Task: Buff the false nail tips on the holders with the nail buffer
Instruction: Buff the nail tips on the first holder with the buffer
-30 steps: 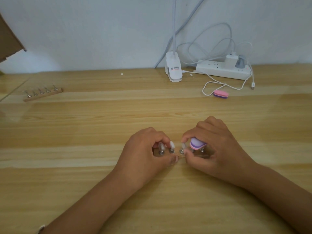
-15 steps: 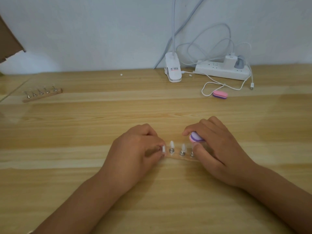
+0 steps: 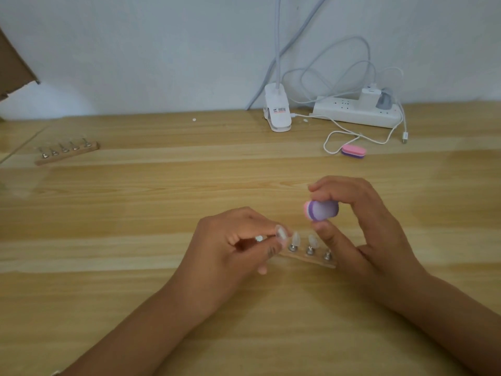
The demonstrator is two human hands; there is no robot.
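Featherweight plastic is what my left hand (image 3: 238, 248) deals with: one false nail tip (image 3: 280, 232) on its small metal holder (image 3: 259, 238), pinched between thumb and fingertips just left of the wooden strip (image 3: 311, 261). The holder lies tilted, tip pointing right, and looks free of the strip. I judge the tip thin, springy and smooth, easy to flick off its mount, so my hold belongs on the stiff metal stem, never on the plastic.

My right hand (image 3: 374, 229) grips the nail buffer (image 3: 321, 211) above the strip, fingers curled over its top and thumb under it, near the pinched tip but not touching it. The buffer looks like soft, light foam that gives under pressure; I hold it by the sides so a working face stays bare.

Two more tips (image 3: 295, 238) stand upright on the strip. A spare buffer (image 3: 353, 151) lies well apart, further back on the table (image 3: 135, 280).
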